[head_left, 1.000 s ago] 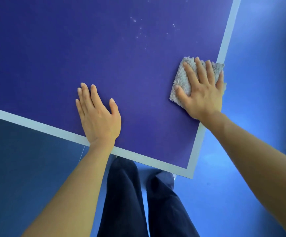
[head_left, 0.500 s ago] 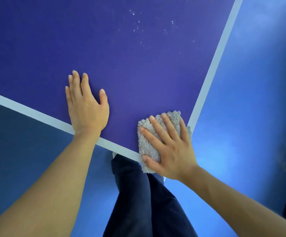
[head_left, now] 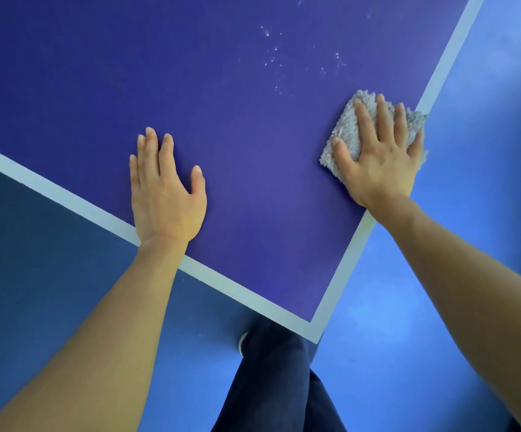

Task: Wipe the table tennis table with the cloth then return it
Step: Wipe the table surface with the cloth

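The table tennis table point(head_left: 253, 151) is dark blue-purple with pale border lines, and its near corner points toward me. A fluffy grey cloth point(head_left: 346, 132) lies on the table by the right side line. My right hand point(head_left: 380, 154) presses flat on the cloth with straight, spread fingers, covering most of it. My left hand point(head_left: 165, 194) rests flat on the bare table surface near the end line, fingers straight. White specks point(head_left: 271, 57) dot the table beyond the cloth.
Blue floor point(head_left: 440, 307) surrounds the table on the right and near side. My legs in dark trousers point(head_left: 274, 385) and a white shoe tip point(head_left: 243, 342) stand just below the table's corner point(head_left: 314, 332).
My right hand slid the cloth from the right side line down to the near corner, then back up along the right line. My left hand stayed flat on the table.
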